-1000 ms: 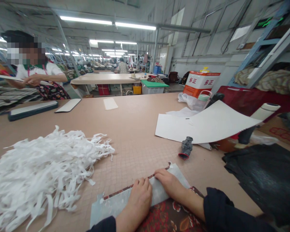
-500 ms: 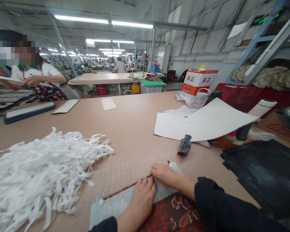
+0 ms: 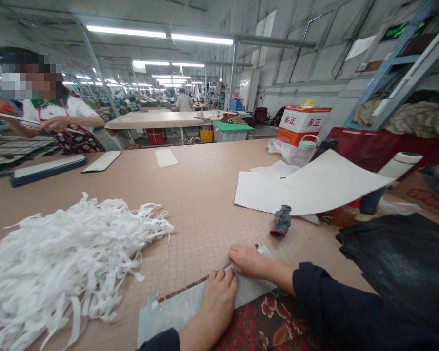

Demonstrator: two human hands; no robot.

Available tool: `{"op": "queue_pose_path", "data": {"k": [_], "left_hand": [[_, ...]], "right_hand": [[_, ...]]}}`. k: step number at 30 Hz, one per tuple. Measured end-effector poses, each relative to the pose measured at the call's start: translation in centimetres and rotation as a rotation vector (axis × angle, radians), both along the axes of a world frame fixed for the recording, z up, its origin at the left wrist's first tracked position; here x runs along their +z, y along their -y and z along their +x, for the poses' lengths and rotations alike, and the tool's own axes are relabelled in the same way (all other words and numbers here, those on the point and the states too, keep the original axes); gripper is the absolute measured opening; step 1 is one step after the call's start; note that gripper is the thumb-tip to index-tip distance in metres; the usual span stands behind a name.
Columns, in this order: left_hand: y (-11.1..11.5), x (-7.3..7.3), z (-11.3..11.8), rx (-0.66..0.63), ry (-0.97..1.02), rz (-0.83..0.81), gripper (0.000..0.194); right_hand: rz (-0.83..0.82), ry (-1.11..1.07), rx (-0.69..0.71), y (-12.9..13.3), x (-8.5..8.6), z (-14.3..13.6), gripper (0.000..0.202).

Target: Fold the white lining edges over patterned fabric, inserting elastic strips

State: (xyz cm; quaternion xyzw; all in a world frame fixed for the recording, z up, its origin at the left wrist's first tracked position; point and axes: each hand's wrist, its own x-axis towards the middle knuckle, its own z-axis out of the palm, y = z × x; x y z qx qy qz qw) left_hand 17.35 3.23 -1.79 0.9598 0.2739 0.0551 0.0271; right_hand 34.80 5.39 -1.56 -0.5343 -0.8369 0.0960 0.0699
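Note:
A flowered dark red and brown fabric piece lies at the table's near edge, partly covered by a pale grey backing sheet. A narrow strip of the fabric shows along the sheet's far edge. My left hand rests on the sheet, its fingers together and bent down on that edge. Just beyond it, my right hand is closed at the same edge, knuckles up. The fingertips of both hands and what lies under them are hidden. The two hands are nearly touching.
White fabric strips are heaped at left. Farther off are a large white sheet, a grey knitted sleeve, black sheet material and stacked panels. Across the table, a person holds a flat piece.
Both hands stay at almost the same place on the fabric's edge, with only slight finger movement. The whole view has shifted a little, and the person across the table has moved slightly.

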Motion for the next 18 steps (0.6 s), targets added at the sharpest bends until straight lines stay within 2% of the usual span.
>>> {"op": "queue_pose_path", "data": {"k": [5, 8, 14, 18], "left_hand": [[0.0, -0.1, 0.0, 0.011, 0.0, 0.001, 0.024], [0.0, 0.1, 0.0, 0.008, 0.008, 0.013, 0.024], [0.2, -0.2, 0.1, 0.011, -0.002, 0.047, 0.029], [0.3, -0.5, 0.1, 0.011, 0.02, 0.066, 0.03]], "right_hand": [[0.002, -0.11, -0.124, 0.1, -0.2, 0.4, 0.01], [0.02, -0.181, -0.137, 1.0, -0.3, 0.4, 0.012], [0.171, -0.228, -0.017, 3.9, -1.0, 0.5, 0.024], [0.147, -0.226, 0.064, 4.8, -0.4, 0.9, 0.025]]}}
